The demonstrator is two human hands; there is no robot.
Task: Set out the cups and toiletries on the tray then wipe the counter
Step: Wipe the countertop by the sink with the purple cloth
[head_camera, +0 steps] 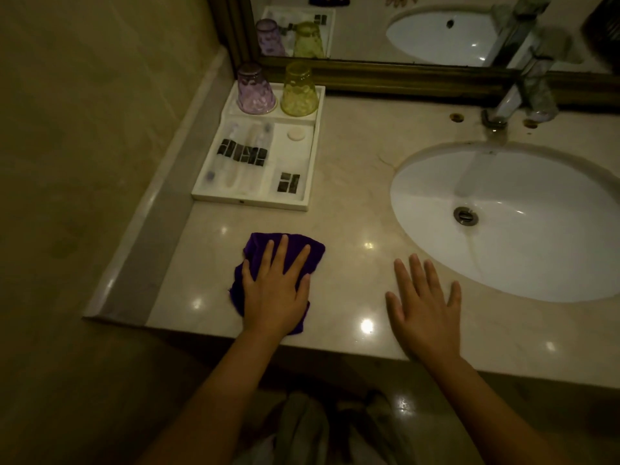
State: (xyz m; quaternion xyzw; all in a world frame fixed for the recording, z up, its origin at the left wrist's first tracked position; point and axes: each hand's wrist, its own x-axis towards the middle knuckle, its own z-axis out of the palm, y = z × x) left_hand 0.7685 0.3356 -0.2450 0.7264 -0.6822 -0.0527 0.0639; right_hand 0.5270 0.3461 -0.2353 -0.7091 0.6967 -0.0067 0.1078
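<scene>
A white tray [314, 152] sits on the marble counter [352, 182] at the back left. On it a purple cup [255, 90] and a yellow cup [298, 90] stand upside down, with wrapped toothbrushes [240, 154], a round soap [296, 134] and a small packet [288, 182]. My left hand [275, 293] presses flat on a purple cloth [268, 245] near the counter's front edge. My right hand [426, 303] rests flat on the bare counter, fingers spread, holding nothing.
A white oval sink [523, 229] is set in the counter to the right, with a chrome tap [516, 99] behind it. A gold-framed mirror [385, 73] runs along the back. A wall [84, 146] closes off the left side.
</scene>
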